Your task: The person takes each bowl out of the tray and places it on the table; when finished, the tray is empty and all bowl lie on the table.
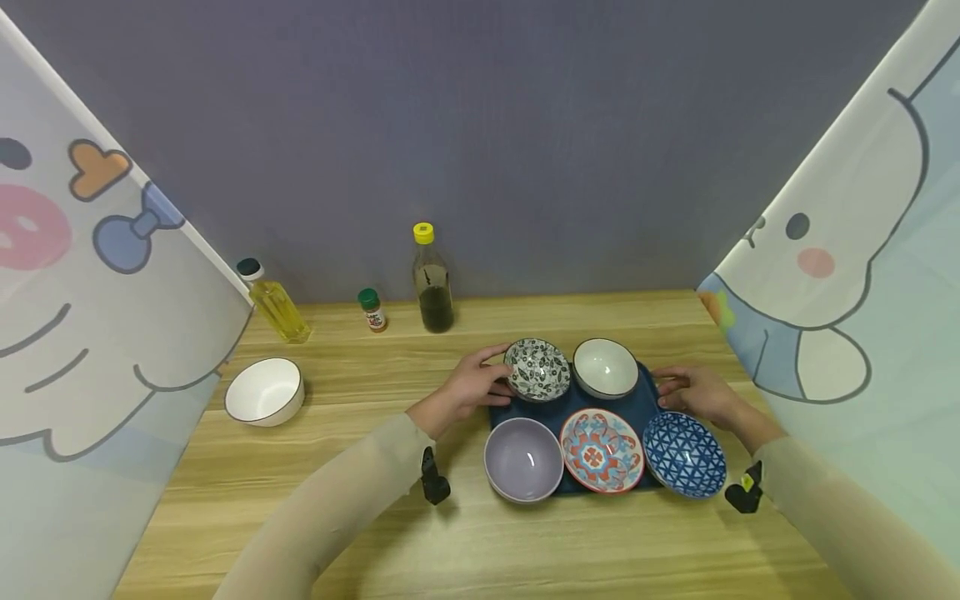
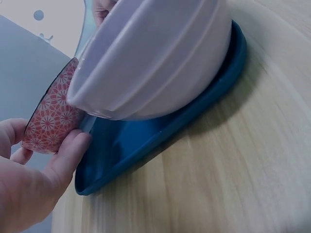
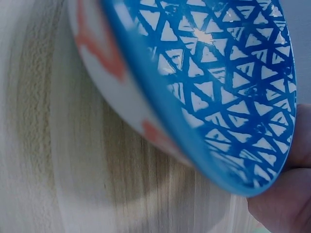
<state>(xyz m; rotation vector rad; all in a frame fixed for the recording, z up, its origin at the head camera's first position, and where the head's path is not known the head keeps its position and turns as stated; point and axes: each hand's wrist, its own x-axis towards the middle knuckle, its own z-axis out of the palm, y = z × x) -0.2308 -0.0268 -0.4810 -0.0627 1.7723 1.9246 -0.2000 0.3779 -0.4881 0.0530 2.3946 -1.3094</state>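
Note:
My left hand (image 1: pixel 472 382) grips a small bowl (image 1: pixel 537 371) with a black-and-white leaf pattern inside, at the far left of a dark blue tray (image 1: pixel 553 411). In the left wrist view that small bowl (image 2: pixel 51 114) has a red flower pattern outside. My right hand (image 1: pixel 697 392) is at the tray's right edge, just beyond a blue-and-white triangle-patterned bowl (image 1: pixel 685 455); its fingertip contact is unclear. In the right wrist view, the patterned bowl (image 3: pixel 223 92) hides most of that hand. The tray also bears a white bowl (image 1: pixel 605 368), a lilac bowl (image 1: pixel 523 461) and an orange-and-blue patterned bowl (image 1: pixel 602 450).
Another white bowl (image 1: pixel 265 392) stands at the left of the wooden table (image 1: pixel 360 500). Along the back are an oil bottle (image 1: pixel 279 308), a green-capped spice jar (image 1: pixel 372 311) and a yellow-capped dark sauce bottle (image 1: pixel 433 287). Cloth-like panels enclose the table's sides and back.

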